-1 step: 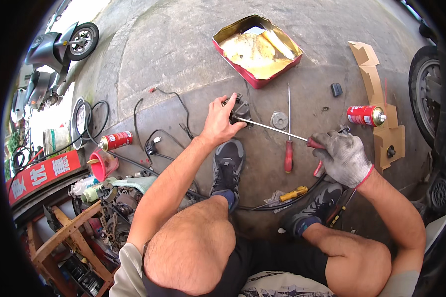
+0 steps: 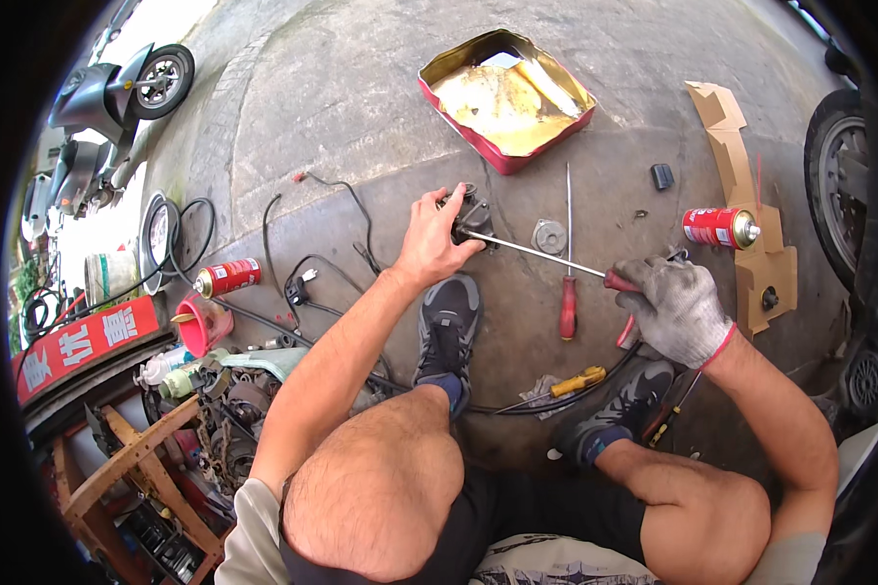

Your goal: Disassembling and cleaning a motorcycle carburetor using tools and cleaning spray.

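Observation:
My left hand (image 2: 431, 236), bare, is closed round a small dark metal part (image 2: 475, 219) on the concrete, and its fingers hide much of it. In a grey work glove, my right hand (image 2: 675, 304) grips the red handle of a long screwdriver (image 2: 546, 256). The shaft slants up to the left, and its tip meets the metal part beside my left thumb. Between my hands lie a round grey metal disc (image 2: 549, 237) and a second red-handled screwdriver (image 2: 569, 310), pointing away from me. A red-handled tool (image 2: 626, 332) sits partly hidden under the glove.
Beyond my hands stands a red tin tray (image 2: 502, 156) with yellowish liquid. Red spray cans (image 2: 720, 228) lie at both sides, one by a torn cardboard strip (image 2: 766, 219). A yellow-handled screwdriver (image 2: 578, 381) and black cables (image 2: 302, 278) are near my shoes. Scooter wheels (image 2: 842, 185) flank the area.

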A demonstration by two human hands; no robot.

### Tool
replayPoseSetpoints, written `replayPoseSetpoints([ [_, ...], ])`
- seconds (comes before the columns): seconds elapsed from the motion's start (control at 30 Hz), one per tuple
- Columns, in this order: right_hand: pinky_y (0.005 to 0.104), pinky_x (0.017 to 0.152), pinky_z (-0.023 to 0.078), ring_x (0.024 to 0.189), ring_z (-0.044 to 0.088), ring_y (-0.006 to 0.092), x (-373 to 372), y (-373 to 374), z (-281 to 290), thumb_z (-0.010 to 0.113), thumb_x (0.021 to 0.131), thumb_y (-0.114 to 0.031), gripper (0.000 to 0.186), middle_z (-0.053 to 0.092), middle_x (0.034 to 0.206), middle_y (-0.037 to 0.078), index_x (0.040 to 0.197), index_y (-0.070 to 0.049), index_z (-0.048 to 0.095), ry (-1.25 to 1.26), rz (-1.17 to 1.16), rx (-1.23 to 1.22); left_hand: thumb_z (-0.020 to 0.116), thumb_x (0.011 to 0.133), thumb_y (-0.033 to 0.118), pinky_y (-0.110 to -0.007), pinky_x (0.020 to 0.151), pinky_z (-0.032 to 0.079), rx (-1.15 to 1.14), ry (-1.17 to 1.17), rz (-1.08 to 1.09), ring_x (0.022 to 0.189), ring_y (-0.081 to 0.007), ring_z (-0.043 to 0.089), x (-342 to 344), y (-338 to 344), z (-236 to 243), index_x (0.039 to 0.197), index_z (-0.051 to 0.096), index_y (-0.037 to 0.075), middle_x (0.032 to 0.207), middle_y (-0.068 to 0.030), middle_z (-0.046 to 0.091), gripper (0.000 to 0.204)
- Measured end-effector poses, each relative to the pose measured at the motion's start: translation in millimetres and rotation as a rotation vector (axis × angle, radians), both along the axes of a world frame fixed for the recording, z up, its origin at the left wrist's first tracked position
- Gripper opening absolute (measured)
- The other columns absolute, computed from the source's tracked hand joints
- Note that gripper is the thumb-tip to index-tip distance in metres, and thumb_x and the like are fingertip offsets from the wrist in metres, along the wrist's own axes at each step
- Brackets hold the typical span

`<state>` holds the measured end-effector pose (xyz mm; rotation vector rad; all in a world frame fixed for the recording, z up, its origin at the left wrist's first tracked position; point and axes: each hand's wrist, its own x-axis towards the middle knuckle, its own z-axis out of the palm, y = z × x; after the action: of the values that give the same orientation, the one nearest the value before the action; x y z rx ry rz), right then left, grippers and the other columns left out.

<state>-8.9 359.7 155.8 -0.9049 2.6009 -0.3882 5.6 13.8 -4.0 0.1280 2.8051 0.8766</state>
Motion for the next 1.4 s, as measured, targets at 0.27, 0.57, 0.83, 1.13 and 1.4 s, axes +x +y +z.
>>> replayPoseSetpoints([
  [0.27, 0.0471, 0.076, 0.055, 0.084, 0.071, 0.0371, -2, 8, -8, 0.068, 0.085, -0.016, 0.027, 0.072, 0.087, 0.017, 0.112, -0.012, 0.071, -0.175, -0.149, -0.063, 0.086, 0.075, 0.028, -0.048, 0.111, 0.039, -0.021, 0.031, -0.019, 0.129, -0.0455, 0.045, 0, 2, 2, 0.154, 0.041, 0.005, 0.142, -0.0295, 0.044, 0.094],
  [0.57, 0.0445, 0.071, 0.055, 0.071, 0.072, 0.0330, -4, 1, -3, 0.067, 0.092, -0.022, 0.024, 0.072, 0.081, 0.015, 0.113, -0.012, 0.069, -0.276, -0.180, -0.049, 0.086, 0.075, 0.028, -0.049, 0.112, 0.039, -0.021, 0.016, -0.007, 0.130, -0.0459, 0.045, 1, 1, 3, 0.154, 0.041, 0.005, 0.142, -0.0302, 0.044, 0.094],
  [0.83, 0.0447, 0.077, 0.056, 0.079, 0.072, 0.0343, -12, 3, 5, 0.064, 0.094, -0.029, 0.029, 0.071, 0.091, 0.019, 0.115, -0.009, 0.069, -0.567, -0.367, -0.058, 0.086, 0.075, 0.029, -0.051, 0.113, 0.037, -0.007, -0.014, -0.037, 0.132, -0.0479, 0.042, -1, 1, 4, 0.154, 0.040, 0.004, 0.144, -0.0331, 0.041, 0.095],
  [1.13, 0.0450, 0.081, 0.055, 0.094, 0.069, 0.0354, 41, 51, -38, 0.070, 0.087, -0.025, 0.038, 0.068, 0.101, 0.014, 0.123, -0.012, 0.067, -0.114, -0.379, -0.262, 0.086, 0.073, 0.026, -0.048, 0.113, 0.037, -0.027, -0.060, -0.056, 0.131, -0.0430, 0.044, -7, 3, 10, 0.156, 0.038, 0.006, 0.145, -0.0284, 0.043, 0.098],
  [1.4, 0.0432, 0.083, 0.054, 0.094, 0.070, 0.0318, 64, 50, -78, 0.070, 0.090, -0.029, 0.041, 0.068, 0.102, 0.011, 0.126, -0.013, 0.065, -0.166, -0.401, -0.191, 0.084, 0.075, 0.021, -0.045, 0.113, 0.038, -0.005, -0.078, -0.072, 0.132, -0.0390, 0.045, -6, 0, 9, 0.157, 0.036, 0.005, 0.144, -0.0241, 0.043, 0.097],
])
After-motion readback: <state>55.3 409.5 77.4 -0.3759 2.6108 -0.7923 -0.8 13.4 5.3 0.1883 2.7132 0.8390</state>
